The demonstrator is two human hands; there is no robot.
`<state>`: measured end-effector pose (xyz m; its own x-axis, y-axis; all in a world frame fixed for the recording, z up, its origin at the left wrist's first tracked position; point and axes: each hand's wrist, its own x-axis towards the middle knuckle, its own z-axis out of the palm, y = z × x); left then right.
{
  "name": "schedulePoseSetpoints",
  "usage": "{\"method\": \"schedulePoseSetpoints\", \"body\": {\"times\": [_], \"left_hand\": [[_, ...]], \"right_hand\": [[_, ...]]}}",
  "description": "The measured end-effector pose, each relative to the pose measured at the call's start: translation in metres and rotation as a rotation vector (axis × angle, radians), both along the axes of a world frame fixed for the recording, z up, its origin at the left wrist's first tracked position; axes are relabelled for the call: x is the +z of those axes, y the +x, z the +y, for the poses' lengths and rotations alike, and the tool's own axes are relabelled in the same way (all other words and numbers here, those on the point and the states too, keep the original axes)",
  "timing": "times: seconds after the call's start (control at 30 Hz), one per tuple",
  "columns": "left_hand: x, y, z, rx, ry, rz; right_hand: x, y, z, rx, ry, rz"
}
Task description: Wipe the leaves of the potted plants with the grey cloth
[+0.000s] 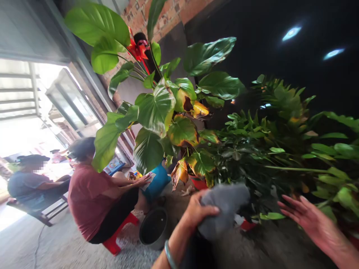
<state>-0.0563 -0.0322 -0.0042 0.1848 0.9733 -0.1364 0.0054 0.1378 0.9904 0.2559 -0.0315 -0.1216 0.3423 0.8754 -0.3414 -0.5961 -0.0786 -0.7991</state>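
In my left hand (198,211) is a folded grey cloth (224,207), gripped between thumb and fingers; a pale bangle (169,254) circles that wrist. My right hand (307,216) is off to the right with its fingers spread and nothing in it, close to the green leaves there. Ahead rises a tall potted plant with broad leaves (157,106), some of them yellow and brown at the edges (183,132). Part of its red pot (199,182) shows beneath the foliage, the rest hidden by leaves.
A person in a red shirt (86,194) sits on a red stool (122,231) at left, beside a dark bucket (154,228) and a blue container (157,181). Another person (30,186) sits on a bench farther back. Dense leafy plants (266,145) fill the right side.
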Motion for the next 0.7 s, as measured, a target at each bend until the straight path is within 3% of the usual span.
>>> {"method": "schedulePoseSetpoints", "body": {"times": [0.1,0.13,0.2,0.33,0.4,0.47,0.6,0.67,0.7], "left_hand": [[0.034,0.003,0.033,0.230,0.161,-0.092],[0.037,0.009,0.042,0.279,0.173,-0.109],[0.030,0.023,0.050,0.280,0.121,-0.104],[-0.013,0.041,0.018,-0.060,-0.094,0.082],[-0.018,0.037,-0.004,-0.228,-0.158,0.151],[-0.002,0.027,-0.012,-0.241,-0.142,0.141],[0.051,0.017,0.018,0.035,0.108,-0.019],[0.059,0.023,0.037,0.162,0.174,-0.051],[0.056,0.028,0.042,0.188,0.160,-0.041]], "right_hand": [[0.003,-0.001,-0.001,-0.003,0.008,0.000],[0.004,-0.003,0.000,-0.005,0.009,0.005],[0.004,-0.005,0.000,-0.009,0.011,0.023],[0.000,-0.006,0.001,-0.015,0.034,0.014],[-0.002,-0.003,0.001,-0.014,0.048,0.007],[-0.003,-0.001,0.001,-0.010,0.066,0.023],[0.000,-0.001,0.002,-0.016,0.075,0.049],[0.003,-0.004,0.003,-0.021,0.064,0.064],[0.005,-0.006,0.003,-0.022,0.063,0.076]]}}
